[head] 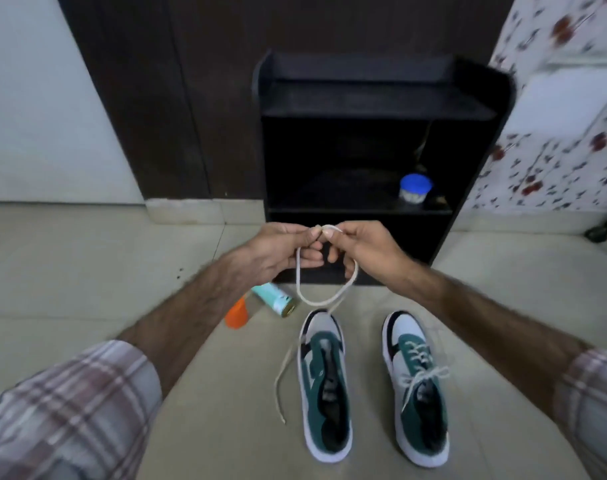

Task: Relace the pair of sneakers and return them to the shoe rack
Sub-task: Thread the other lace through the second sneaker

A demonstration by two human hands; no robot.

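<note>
- A white shoelace (324, 299) is pinched by both hands, up in the air in front of the shoe rack (378, 98).
- The left hand (278, 251) has its thumb and fingers pressed together on one part of the lace, and the right hand (364, 251) has its thumb and fingers pressed together on the part just beside it — the fingertips of the two hands are nearly touching.
- A loop of the lace is seen hanging down below the hands, and one long end trails down to the floor (87, 271) to the left of the left sneaker (324, 393).
- The left sneaker is set flat on the floor with its toe toward the rack; no lace is seen in its holes.
- The right sneaker (416, 393) is set just beside it, apart from it, also toe toward the rack — it is laced up and tied in a bow.
- The rack is black and stands against a dark door (191, 81); a small jar with a blue lid (414, 188) is kept on its lower shelf.
- A teal can (274, 297) is laid on its side on the floor near the left arm, and an orange cap (238, 315) is beside it.
- Checked sleeves (70, 403) are worn on both arms.
</note>
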